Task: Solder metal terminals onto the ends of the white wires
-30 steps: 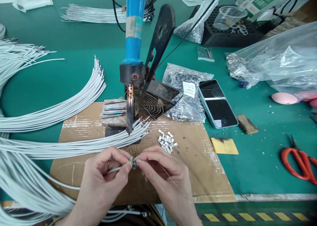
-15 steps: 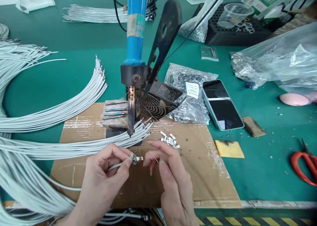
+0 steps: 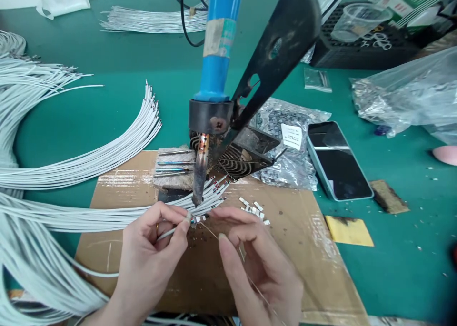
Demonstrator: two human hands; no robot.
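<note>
My left hand (image 3: 152,257) pinches the end of a white cable (image 3: 166,234) between thumb and fingertips. At that end sits a small metal-and-white connector (image 3: 201,219), just under the tip of a blue-handled soldering iron (image 3: 218,74). Whether tip and connector touch, I cannot tell. My right hand (image 3: 266,264) is closed on a thin solder wire (image 3: 210,231), held between thumb and fingers. The wire's free end points at the connector, and its rest trails down across the palm. A black metal stand (image 3: 274,54) holds the iron tip-down.
Bundles of white cables (image 3: 89,216) run in from the left. Small white connectors (image 3: 255,209) lie loose on the cardboard (image 3: 285,250). Farther right are a phone (image 3: 342,162), a yellow sponge (image 3: 350,231) and plastic bags (image 3: 403,97). A black crate (image 3: 339,54) stands behind.
My left hand has brought the connector up close under the iron's tip. My right hand has moved the solder wire's end toward the connector. The camera view has shifted and tilted.
</note>
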